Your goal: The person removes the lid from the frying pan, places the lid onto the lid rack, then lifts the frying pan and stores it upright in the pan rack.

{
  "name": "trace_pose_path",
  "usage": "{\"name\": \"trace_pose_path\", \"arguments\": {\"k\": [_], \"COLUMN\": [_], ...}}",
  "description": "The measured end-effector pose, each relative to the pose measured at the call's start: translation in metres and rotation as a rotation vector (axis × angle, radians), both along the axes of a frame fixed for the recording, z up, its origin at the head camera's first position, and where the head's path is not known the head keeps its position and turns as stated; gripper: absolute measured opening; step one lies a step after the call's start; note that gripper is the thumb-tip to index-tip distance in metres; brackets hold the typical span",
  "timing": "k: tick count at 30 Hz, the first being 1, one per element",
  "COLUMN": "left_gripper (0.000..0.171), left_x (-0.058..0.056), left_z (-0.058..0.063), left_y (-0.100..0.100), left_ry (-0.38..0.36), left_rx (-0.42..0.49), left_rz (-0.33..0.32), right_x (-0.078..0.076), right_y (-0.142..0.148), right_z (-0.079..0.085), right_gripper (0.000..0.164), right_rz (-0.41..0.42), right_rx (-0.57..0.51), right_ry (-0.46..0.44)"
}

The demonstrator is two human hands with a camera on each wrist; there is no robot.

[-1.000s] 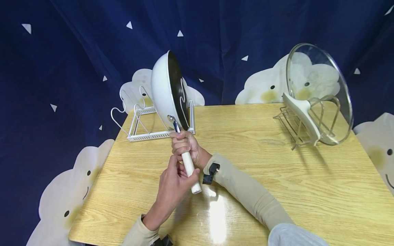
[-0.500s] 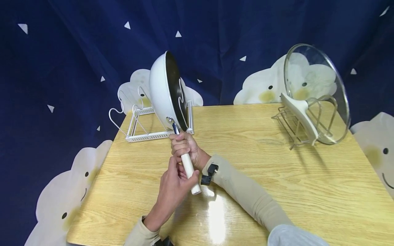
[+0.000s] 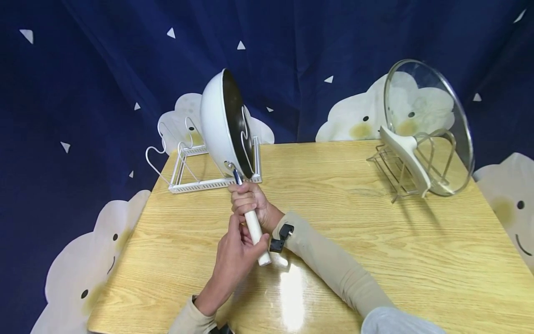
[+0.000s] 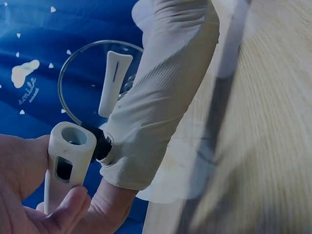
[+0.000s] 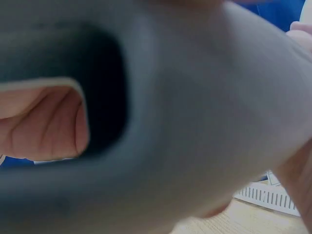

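A white wok (image 3: 216, 123) with a dark inside stands on its side, tilted, at the white wire rack (image 3: 204, 187). One wire divider of the rack passes in front of its dark inside. My right hand (image 3: 249, 200) grips the wok's white handle (image 3: 254, 227) near the metal neck. Below it, my left hand (image 3: 235, 253) holds the handle's lower part, the thumb lying across it near the end. The handle's end hole and slot show in the left wrist view. In the right wrist view the blurred handle (image 5: 204, 117) fills most of the frame. Fingers partly hide the handle.
At the table's right, a glass lid (image 3: 431, 102) with a white handle (image 3: 406, 155) leans in a metal wire stand (image 3: 398, 185). The wooden table (image 3: 325, 185) ends against a dark blue curtain (image 3: 292, 55) with cloud prints. The rack's left dividers stick up beside the wok.
The whole head view has drifted slightly, so things appear a little farther left. Both hands keep their hold on the handle, and the wok stays at the rack.
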State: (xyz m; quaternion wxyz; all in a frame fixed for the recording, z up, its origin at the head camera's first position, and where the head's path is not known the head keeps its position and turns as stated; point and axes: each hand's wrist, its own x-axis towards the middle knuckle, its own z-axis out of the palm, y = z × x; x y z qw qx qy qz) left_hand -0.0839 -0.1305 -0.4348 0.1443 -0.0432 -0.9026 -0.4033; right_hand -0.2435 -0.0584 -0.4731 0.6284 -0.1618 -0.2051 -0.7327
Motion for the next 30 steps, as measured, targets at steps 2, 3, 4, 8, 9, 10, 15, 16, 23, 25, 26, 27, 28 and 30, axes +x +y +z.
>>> {"name": "trace_pose_path", "arguments": {"k": [2, 3, 4, 8, 9, 10, 15, 16, 23, 25, 26, 27, 28, 30], "left_gripper": [0.045, 0.045, 0.045, 0.045, 0.045, 0.045, 0.044, 0.044, 0.044, 0.044, 0.043, 0.043, 0.043, 0.043], "left_x": [0.000, 0.000, 0.000, -0.002, -0.002, -0.003, -0.004, -0.004, -0.006, -0.007, -0.007, -0.007, -0.007, -0.008], "left_z": [-0.002, -0.002, -0.003, -0.006, -0.007, -0.007, -0.009, -0.009, -0.012, -0.013, -0.013, -0.013, -0.013, -0.013], "left_y": [-0.001, -0.001, -0.001, -0.002, -0.002, -0.002, -0.001, -0.001, -0.001, -0.001, -0.001, -0.001, -0.002, -0.002], "left_ry": [-0.005, -0.009, -0.013, -0.024, -0.027, -0.029, -0.040, -0.041, -0.032, -0.033, -0.034, -0.036, -0.038, -0.040], "left_rx": [-0.001, 0.002, 0.005, 0.015, 0.018, 0.019, 0.023, 0.022, 0.021, 0.022, 0.024, 0.024, 0.024, 0.022], "left_rz": [-0.001, -0.003, -0.004, -0.002, -0.002, 0.000, 0.008, 0.009, 0.007, 0.004, 0.003, 0.002, 0.000, -0.003], "right_x": [-0.001, -0.001, -0.002, -0.003, -0.004, -0.005, -0.007, -0.007, -0.009, -0.009, -0.009, -0.009, -0.009, -0.009], "right_y": [-0.001, -0.001, -0.001, -0.002, -0.002, -0.002, -0.002, -0.002, -0.002, -0.002, -0.002, -0.001, -0.001, -0.001], "right_z": [-0.002, -0.003, -0.004, -0.006, -0.007, -0.007, -0.008, -0.009, -0.011, -0.011, -0.011, -0.011, -0.010, -0.010], "right_gripper": [0.043, 0.043, 0.043, 0.043, 0.043, 0.044, 0.045, 0.045, 0.045, 0.044, 0.044, 0.044, 0.044, 0.044], "right_rz": [-0.001, -0.002, -0.004, -0.007, -0.007, -0.006, 0.001, 0.002, 0.006, 0.007, 0.009, 0.011, 0.011, 0.015], "right_rx": [0.002, 0.004, 0.006, 0.008, 0.006, 0.005, -0.005, -0.008, -0.021, -0.017, -0.015, -0.010, -0.005, 0.004], "right_ry": [0.009, 0.014, 0.019, 0.031, 0.034, 0.035, 0.051, 0.055, 0.052, 0.045, 0.036, 0.031, 0.030, 0.020]}}
